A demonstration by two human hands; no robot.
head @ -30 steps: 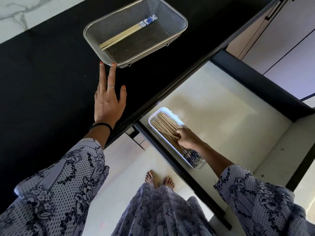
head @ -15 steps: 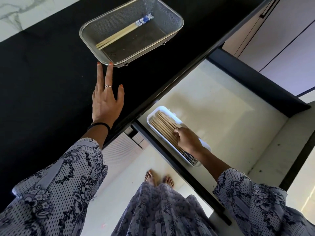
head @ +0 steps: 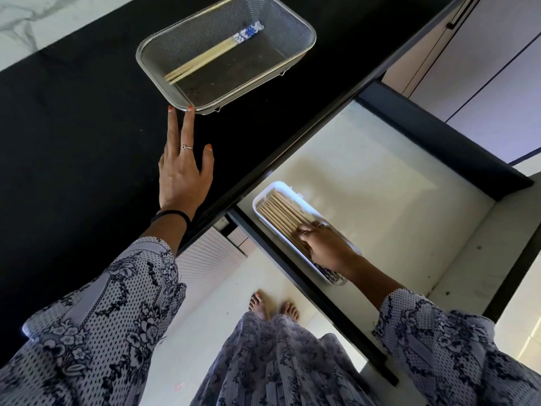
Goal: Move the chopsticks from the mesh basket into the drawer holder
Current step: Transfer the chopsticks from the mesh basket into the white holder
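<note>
- Her right hand (head: 325, 247) is down in the open drawer (head: 380, 183), fingers curled on top of the bundle of sticks lying in the white holder (head: 265, 197). Whether she is pinching any of them or only pressing them flat, I cannot tell from here.
- Her left hand (head: 183, 174) lies flat and spread on the black counter (head: 73, 127), gripping nothing, with two fingertips (head: 190, 108) touching the near rim of the mesh basket (head: 304, 23).
- The chopsticks (head: 210, 52) left to move are a small bunch lying slantwise on the basket floor, the blue-patterned ends toward the far right corner and the plain tips toward the near left wall.
- They look like thin wood or bamboo: light, stiff, not fragile, but smooth and round enough to roll or fan apart if taken loosely.
- I would take them around the middle, thumb under and fingers over, so the bunch stays balanced and together; pinched at one end, the other ends would likely splay.
- The mesh floor may catch the tips a little, so lifting should go better than dragging.
- The holder is already well filled, and it sits at the drawer's front left corner; the new ones would need to lie parallel to the rest, patterned ends the same way, or they will ride up on the pile.
</note>
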